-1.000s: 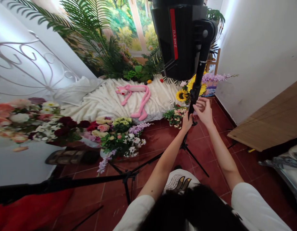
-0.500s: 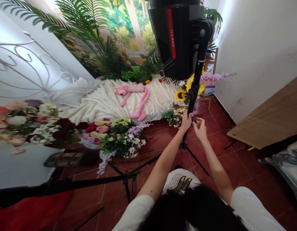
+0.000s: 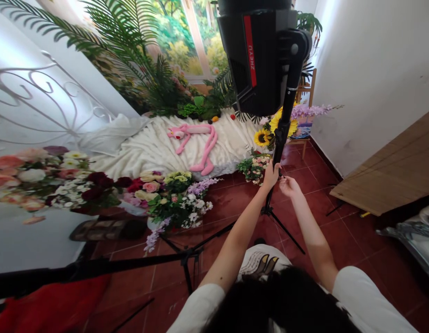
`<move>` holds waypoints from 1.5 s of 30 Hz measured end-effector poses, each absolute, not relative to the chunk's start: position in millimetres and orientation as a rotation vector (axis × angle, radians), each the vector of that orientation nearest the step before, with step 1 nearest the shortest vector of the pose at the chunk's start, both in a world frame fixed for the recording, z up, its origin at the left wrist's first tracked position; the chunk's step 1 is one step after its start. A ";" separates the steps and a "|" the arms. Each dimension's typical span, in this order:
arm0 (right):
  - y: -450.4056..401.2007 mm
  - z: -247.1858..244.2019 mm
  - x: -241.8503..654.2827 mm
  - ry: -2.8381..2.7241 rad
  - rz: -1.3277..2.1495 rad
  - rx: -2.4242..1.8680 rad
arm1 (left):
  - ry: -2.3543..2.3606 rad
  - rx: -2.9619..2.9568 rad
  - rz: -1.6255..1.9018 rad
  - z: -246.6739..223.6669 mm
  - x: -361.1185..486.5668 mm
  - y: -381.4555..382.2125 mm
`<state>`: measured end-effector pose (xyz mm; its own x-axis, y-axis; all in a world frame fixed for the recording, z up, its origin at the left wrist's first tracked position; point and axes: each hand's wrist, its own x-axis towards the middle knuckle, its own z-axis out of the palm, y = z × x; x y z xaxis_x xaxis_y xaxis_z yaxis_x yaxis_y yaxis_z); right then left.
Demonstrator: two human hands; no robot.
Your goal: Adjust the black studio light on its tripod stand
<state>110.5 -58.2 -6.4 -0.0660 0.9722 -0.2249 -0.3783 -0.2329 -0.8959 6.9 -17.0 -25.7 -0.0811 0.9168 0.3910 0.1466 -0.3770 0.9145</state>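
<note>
The top of the lamp (image 3: pixel 258 60) is cut off by the upper edge, and we cannot tell whether the bent fingers of our right hand (image 3: pixel 290 186), just beside the pole, close on anything. Our left hand (image 3: pixel 270 175) has its fingers wrapped round the light stand (image 3: pixel 278 144), slim and black, on the red tiled floor (image 3: pixel 217 201). We count one lamp, black with one red stripe, one pink plush toy (image 3: pixel 199 129)
</note>
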 end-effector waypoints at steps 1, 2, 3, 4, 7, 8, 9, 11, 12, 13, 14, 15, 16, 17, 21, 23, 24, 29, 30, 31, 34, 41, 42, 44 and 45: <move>-59.2 -5.3 112.5 -0.781 1.595 -1.064 | 1.174 1.541 1.520 -25.8 6.9 -17.1; -60.7 -4.9 113.9 -0.738 1.621 -1.091 | 1.175 1.537 1.517 -25.7 6.9 -17.2; -62.6 -5.1 114.5 -0.690 1.622 -1.131 | 1.175 1.534 1.516 -25.5 6.8 -17.5; -64.9 -6.0 114.5 -0.662 1.588 -1.171 | 1.175 1.534 1.516 -25.1 6.7 -17.9; -73.0 -12.4 111.9 -0.719 1.362 -1.297 | 1.163 1.544 1.526 -23.4 6.1 -19.6; -75.9 -15.2 110.9 -0.796 1.258 -1.323 | 1.158 1.548 1.526 -22.6 5.9 -20.4; -78.7 -17.9 110.2 -0.891 1.149 -1.336 | 1.154 1.552 1.523 -21.8 5.6 -21.3; -83.7 -22.1 109.8 -1.077 0.937 -1.338 | 1.150 1.559 1.514 -19.9 5.1 -23.3; -85.7 -23.2 110.1 -1.149 0.848 -1.335 | 1.151 1.562 1.508 -18.9 4.9 -24.2; -87.3 -23.5 110.7 -1.202 0.779 -1.338 | 1.153 1.563 1.502 -18.0 4.6 -25.0; -88.5 -23.0 111.5 -1.241 0.729 -1.346 | 1.156 1.563 1.497 -17.2 4.5 -25.6; -89.3 -21.8 112.4 -1.272 0.692 -1.359 | 1.159 1.561 1.493 -16.6 4.4 -26.0; -89.7 -19.9 113.3 -1.305 0.665 -1.375 | 1.161 1.558 1.491 -16.3 4.3 -26.2; -89.9 -17.5 114.1 -1.344 0.639 -1.398 | 1.164 1.555 1.491 -16.3 4.3 -26.2; -88.0 -6.5 114.4 -1.565 0.497 -1.532 | 1.151 1.549 1.496 -19.7 4.5 -24.4; -85.3 -2.2 112.5 -1.668 0.395 -1.597 | 1.133 1.538 1.497 -22.9 4.8 -22.7; -83.6 -0.5 111.4 -1.709 0.346 -1.627 | 1.123 1.531 1.500 -24.6 5.0 -21.8; -75.0 3.7 111.0 -1.782 0.283 -1.708 | 1.099 1.506 1.520 -30.1 5.7 -18.2; -74.2 4.0 112.7 -1.777 0.289 -1.700 | 1.095 1.510 1.519 -30.2 5.7 -18.0; -73.8 4.2 114.9 -1.773 0.293 -1.689 | 1.092 1.519 1.513 -30.0 5.7 -18.0; -73.3 4.4 122.7 -1.816 0.311 -1.642 | 1.109 1.539 1.492 -28.7 5.7 -18.8; -62.7 -4.4 132.2 -1.970 0.465 -1.484 | 1.113 1.504 1.510 -28.6 6.4 -20.5; -61.4 -8.2 131.4 -1.930 0.501 -1.466 | 1.110 1.506 1.507 -28.6 6.3 -20.6; -60.7 -16.6 127.2 -1.786 0.569 -1.412 | 1.111 1.518 1.498 -28.2 5.8 -21.1; -61.4 -20.5 123.7 -1.696 0.591 -1.378 | 1.108 1.526 1.492 -27.8 5.4 -21.3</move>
